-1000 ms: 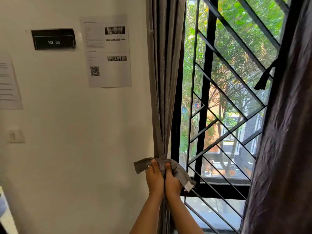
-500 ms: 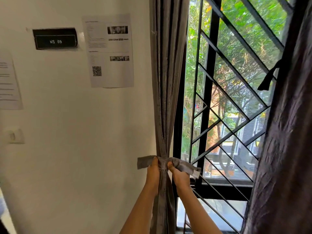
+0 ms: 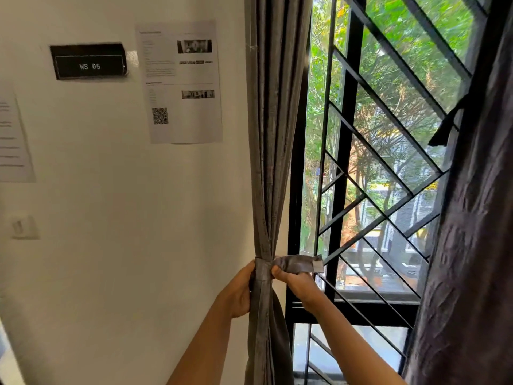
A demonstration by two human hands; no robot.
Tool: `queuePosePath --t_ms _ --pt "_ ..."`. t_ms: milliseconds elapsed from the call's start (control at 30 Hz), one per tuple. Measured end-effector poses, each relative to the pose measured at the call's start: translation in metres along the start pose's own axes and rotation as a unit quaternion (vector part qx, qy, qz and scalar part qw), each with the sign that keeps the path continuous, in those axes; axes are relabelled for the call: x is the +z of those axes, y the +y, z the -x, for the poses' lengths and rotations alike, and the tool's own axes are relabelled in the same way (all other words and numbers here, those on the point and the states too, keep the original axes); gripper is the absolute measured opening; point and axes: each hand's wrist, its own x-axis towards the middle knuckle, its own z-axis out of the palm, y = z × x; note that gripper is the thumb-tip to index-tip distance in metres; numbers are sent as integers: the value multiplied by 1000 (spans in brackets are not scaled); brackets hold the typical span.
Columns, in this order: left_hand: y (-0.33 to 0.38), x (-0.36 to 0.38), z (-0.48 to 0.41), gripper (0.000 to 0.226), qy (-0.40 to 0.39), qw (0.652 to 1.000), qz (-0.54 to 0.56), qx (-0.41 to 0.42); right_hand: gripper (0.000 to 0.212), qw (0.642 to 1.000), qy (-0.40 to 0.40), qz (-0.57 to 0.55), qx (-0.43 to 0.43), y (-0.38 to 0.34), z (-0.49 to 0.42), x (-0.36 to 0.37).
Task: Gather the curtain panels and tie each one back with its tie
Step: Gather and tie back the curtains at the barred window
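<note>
The left grey curtain panel (image 3: pixel 273 140) hangs gathered into a narrow bundle at the window's left edge. A grey fabric tie (image 3: pixel 298 263) is wrapped around the bundle at waist height. My left hand (image 3: pixel 240 294) grips the bundle and the tie from the left side. My right hand (image 3: pixel 295 283) pinches the tie's free end, which sticks out to the right and shows a white tag. The right curtain panel (image 3: pixel 472 245), dark and close to the camera, fills the right edge. A dark tie (image 3: pixel 444 129) hangs beside it.
Behind the curtains is a window with a black diagonal metal grille (image 3: pixel 374 190) and trees outside. The white wall on the left carries a black sign (image 3: pixel 88 62), printed sheets (image 3: pixel 181 81) and a wall switch (image 3: pixel 23 227).
The tie's left end, sticking out before, now lies wrapped against the bundle under my left hand. My hands have moved apart and the right end is drawn out to the right.
</note>
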Motion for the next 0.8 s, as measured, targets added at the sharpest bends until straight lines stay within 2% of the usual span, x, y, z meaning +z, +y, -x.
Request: queuePosePath --t_ms 100,167,267,367,467,733,800 --pt "3 -4 2 43 -35 999 -3 -19 30 998 -55 13 11 -5 -2 -4" --pt "8 -5 4 46 -30 998 -6 -50 33 995 -83 49 24 -9 -5 -7" --pt "15 -6 4 58 -8 993 -41 -113 17 987 -124 97 21 -17 -6 -10" --pt "18 -6 7 55 1 987 -76 -142 10 980 -155 123 17 -25 -6 -11" --pt "19 -4 8 55 16 986 -78 -150 22 977 -153 147 10 -21 -9 -12" --pt "10 -7 -2 59 35 988 -67 -136 19 981 -94 167 16 -3 -11 -14" --pt "7 -5 -4 60 41 991 -59 -110 15 979 -72 193 -10 -5 -12 -16"
